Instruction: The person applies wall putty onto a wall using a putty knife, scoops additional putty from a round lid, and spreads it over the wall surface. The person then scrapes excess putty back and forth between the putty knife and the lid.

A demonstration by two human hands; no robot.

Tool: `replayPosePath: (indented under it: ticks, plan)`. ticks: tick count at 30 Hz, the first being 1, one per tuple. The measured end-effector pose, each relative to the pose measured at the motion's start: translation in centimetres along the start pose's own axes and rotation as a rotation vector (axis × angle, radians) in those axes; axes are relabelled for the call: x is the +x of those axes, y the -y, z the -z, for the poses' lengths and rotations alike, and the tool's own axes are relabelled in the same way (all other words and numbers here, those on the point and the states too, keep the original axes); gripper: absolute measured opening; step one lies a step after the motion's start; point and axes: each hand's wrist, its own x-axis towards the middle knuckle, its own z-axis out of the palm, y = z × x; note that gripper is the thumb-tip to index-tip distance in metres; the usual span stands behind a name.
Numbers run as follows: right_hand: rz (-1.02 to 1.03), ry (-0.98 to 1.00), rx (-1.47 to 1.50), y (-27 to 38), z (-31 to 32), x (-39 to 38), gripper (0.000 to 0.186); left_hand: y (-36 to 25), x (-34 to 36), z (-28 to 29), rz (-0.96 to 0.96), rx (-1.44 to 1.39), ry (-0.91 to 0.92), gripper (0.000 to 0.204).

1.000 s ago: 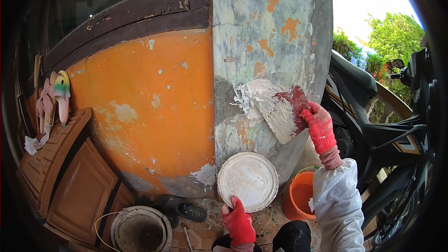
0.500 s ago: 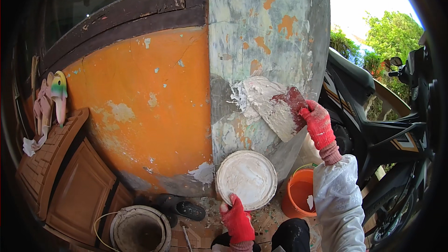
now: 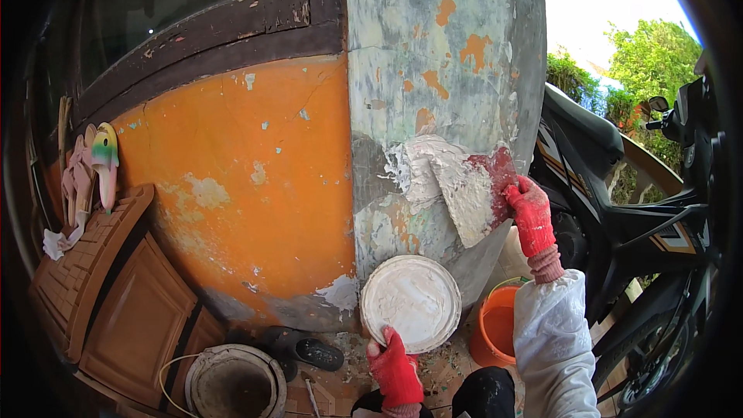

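Note:
My right hand (image 3: 532, 217), in a red knit glove, grips a flat red putty spreader (image 3: 499, 174) smeared with white. The blade lies against a patch of wet white putty (image 3: 445, 174) on the grey, peeling wall section (image 3: 429, 31). Lower down, my left hand (image 3: 396, 371), gloved in red too, pinches the near rim of a round white lid (image 3: 411, 303). White putty coats the lid's face. My left thumb lies on top; the fingers beneath are mostly hidden.
An orange bucket (image 3: 495, 329) stands below my right forearm. A crusted pail (image 3: 236, 383) and dark sandals (image 3: 317, 352) are on the floor at left, near a wooden cabinet (image 3: 139, 294). A black motorcycle (image 3: 619, 201) is close on the right.
The spreader and my right hand have moved slightly right along the putty patch. My left hand keeps its grip on the lid. The whole view has shifted a little.

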Motion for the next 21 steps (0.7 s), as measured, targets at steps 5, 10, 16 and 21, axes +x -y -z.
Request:
replayPosePath:
  ticks: [5, 10, 16, 21]
  plan:
    - [0.026, -0.019, 0.04, 1.1, -2.3, 0.1, 0.023, 0.3, 0.1, -0.3, -0.062, -0.093, 0.004, 0.019]
    - [-0.007, -0.071, 0.075, -2.2, -1.5, 0.3, 0.023, 0.0, -0.2, -0.6, -0.083, -0.121, -0.017, 0.021]
    - [-0.016, -0.046, 0.248, -1.4, -3.4, -0.9, 0.024, 0.3, 0.6, -0.1, -0.071, -0.083, -0.07, 0.02]
    - [0.058, -0.133, 0.116, -3.2, -3.9, -0.4, 0.027, 0.6, 0.2, 0.0, -0.126, -0.101, -0.014, 0.021]
